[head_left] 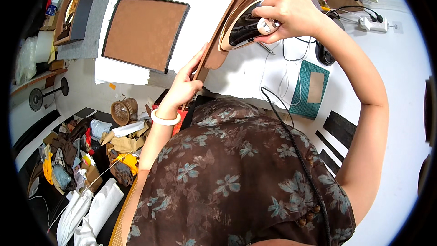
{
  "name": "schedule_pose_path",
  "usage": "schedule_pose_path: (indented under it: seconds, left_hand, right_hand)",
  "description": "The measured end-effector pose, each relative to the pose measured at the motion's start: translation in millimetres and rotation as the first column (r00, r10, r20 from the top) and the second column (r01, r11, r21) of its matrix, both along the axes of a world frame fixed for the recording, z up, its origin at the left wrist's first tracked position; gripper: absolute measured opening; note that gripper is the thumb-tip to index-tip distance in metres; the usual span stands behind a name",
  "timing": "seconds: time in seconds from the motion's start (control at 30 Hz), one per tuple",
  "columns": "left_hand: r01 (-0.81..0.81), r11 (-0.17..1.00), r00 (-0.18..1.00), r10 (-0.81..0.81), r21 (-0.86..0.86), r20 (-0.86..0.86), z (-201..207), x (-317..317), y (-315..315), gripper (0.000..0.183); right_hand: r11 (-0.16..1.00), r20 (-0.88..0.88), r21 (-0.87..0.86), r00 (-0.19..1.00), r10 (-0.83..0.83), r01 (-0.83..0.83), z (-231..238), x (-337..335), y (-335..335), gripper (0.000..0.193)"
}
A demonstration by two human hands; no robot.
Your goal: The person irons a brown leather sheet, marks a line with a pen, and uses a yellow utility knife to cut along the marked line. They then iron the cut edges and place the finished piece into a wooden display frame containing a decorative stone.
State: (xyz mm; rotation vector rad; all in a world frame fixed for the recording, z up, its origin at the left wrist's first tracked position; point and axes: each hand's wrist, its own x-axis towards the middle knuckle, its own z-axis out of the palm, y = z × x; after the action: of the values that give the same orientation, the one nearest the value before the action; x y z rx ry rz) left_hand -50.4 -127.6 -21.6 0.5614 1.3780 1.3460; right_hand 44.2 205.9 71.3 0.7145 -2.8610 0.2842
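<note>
My left hand [184, 86] steadies a brown leather-like panel [215, 59], its fingers flat along the outer face and the thumb at the near edge. The panel stands tilted on edge over the white-covered table. In my right hand [291, 11] is a glossy dark clothes iron [241, 29] with a gold-coloured rim and a pale round dial, fingers closed about its handle. The iron's flat side faces the panel, close against it; whether they touch cannot be told. A second brown panel [143, 32] with black edges lies flat to the left.
To the right are a green cutting mat [312, 89] with a tan piece on it, loose white cords and a power strip [374, 24]. A wooden box [73, 16] stands far left. Below left are a wicker basket [124, 111], heaped scraps and white rolls [100, 209].
</note>
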Motion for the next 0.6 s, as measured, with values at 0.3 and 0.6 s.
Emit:
schedule_pose_path:
  seconds: [0.3,0.6]
  left_hand:
    - [0.001,1.000,1.000,-0.001,0.007,-0.031,-1.0,0.1,0.9,0.106]
    - [0.007,1.000,0.998,-0.009,-0.021,-0.065,-1.6,-1.9,0.0,0.105]
  right_hand:
    - [0.998,0.020,0.044,0.999,-0.050,0.049,3.7,-9.9,33.4,0.044]
    - [0.958,-0.042,-0.044,0.957,-0.285,0.284,12.1,-4.7,66.9,0.043]
